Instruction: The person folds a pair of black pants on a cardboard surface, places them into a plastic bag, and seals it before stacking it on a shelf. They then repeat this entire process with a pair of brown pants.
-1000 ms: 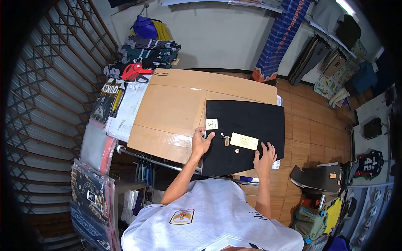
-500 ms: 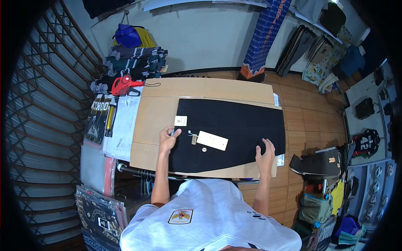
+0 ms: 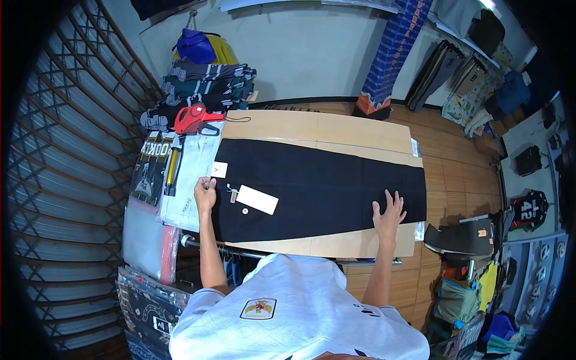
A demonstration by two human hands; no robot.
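A pair of black trousers (image 3: 312, 195), folded lengthwise, lies flat over a brown cardboard sheet (image 3: 336, 128). At the waist end are a small square white label (image 3: 219, 170), a larger cream hang tag (image 3: 258, 200) on a string and a round button (image 3: 245, 211). My left hand (image 3: 205, 193) pinches the waist edge at the left, just below the square label. Over the leg end at the right, my right hand (image 3: 390, 211) is spread with its fingers apart, palm toward the black cloth.
A red tag gun (image 3: 193, 118) sits at the back left, beside stacked striped clothes (image 3: 210, 84). Packaged garments (image 3: 151, 168) and a yellow-handled tool (image 3: 173, 168) lie left of the cardboard. Clothes on a stool (image 3: 459, 240) stand at the right over the wooden floor (image 3: 447, 180).
The waist end has moved left with my left hand, so the trousers now stretch longer across the cardboard and past its left part. My right hand's fingers have spread wider.
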